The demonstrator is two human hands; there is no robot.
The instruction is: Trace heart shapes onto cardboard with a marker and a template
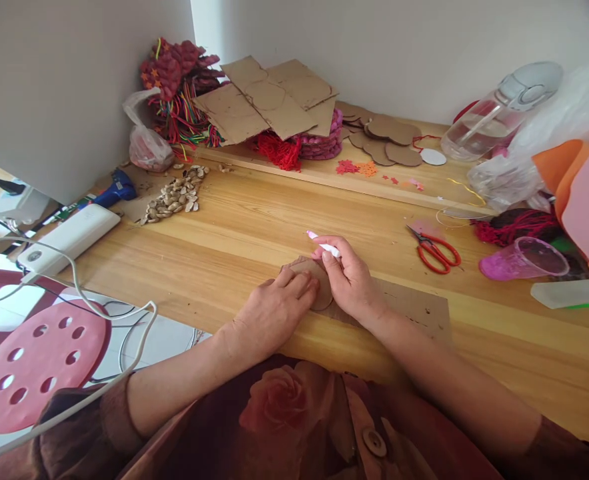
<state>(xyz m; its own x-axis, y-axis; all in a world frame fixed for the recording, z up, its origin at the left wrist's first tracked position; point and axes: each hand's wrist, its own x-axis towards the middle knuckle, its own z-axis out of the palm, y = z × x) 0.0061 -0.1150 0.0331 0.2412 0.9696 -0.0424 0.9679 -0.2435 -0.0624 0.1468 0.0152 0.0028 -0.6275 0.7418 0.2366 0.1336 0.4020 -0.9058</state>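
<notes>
My left hand (278, 305) lies flat over a rounded cardboard piece (324, 293), pressing it with its fingers stretched out. Beneath that piece is a longer strip of cardboard (419, 308) on the wooden table. A white marker pen (331, 250) with a pinkish tip is gripped in my right hand (350, 279), close beside the rounded piece. Its tip points up and to the left, raised away from the cardboard. Part of the rounded piece is hidden under my left hand.
Red-handled scissors (435, 252) and a purple-stained cup (524, 259) are on the right. Cardboard sheets (269, 100) and rounded cutouts (392, 130) lie at the back, near a water bottle (494, 120). Shells (177, 193), a blue glue gun (117, 189) and a white power bank (72, 237) are left.
</notes>
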